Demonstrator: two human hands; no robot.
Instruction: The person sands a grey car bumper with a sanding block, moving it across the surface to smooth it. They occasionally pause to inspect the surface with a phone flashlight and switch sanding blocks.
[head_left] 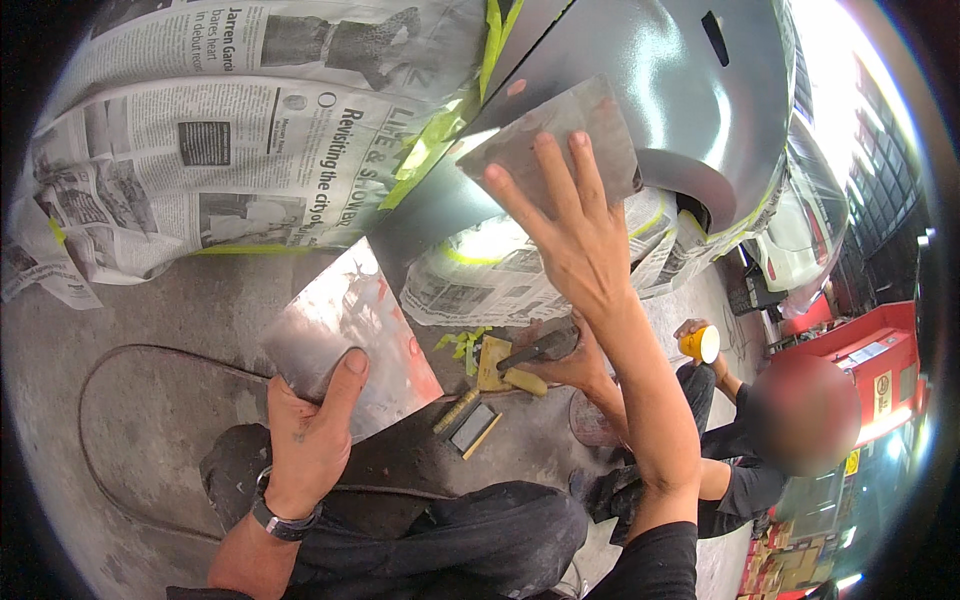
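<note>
My left hand [308, 435] grips the near edge of a square metal sheet [345, 325], thumb on top. Pinkish-red putty is smeared along the sheet's right side. My right hand [580, 225] holds a thin metal spreader [560, 120] against or just over the grey car panel [690, 90]; I cannot tell if it touches. The fingers lie spread on the spreader's face, and the thumb is hidden. Small pink putty patches [516, 87] show on the panel beside the spreader's upper edge.
Newspaper [150, 160] and yellow-green tape [425, 160] mask the car. A co-worker [750, 500] crouches at right, one hand [580, 365] on a dark tool, the other holding a yellow cup [703, 344]. Sanding blocks [473, 430], tape scraps [465, 345] and a hose [85, 420] lie on the floor.
</note>
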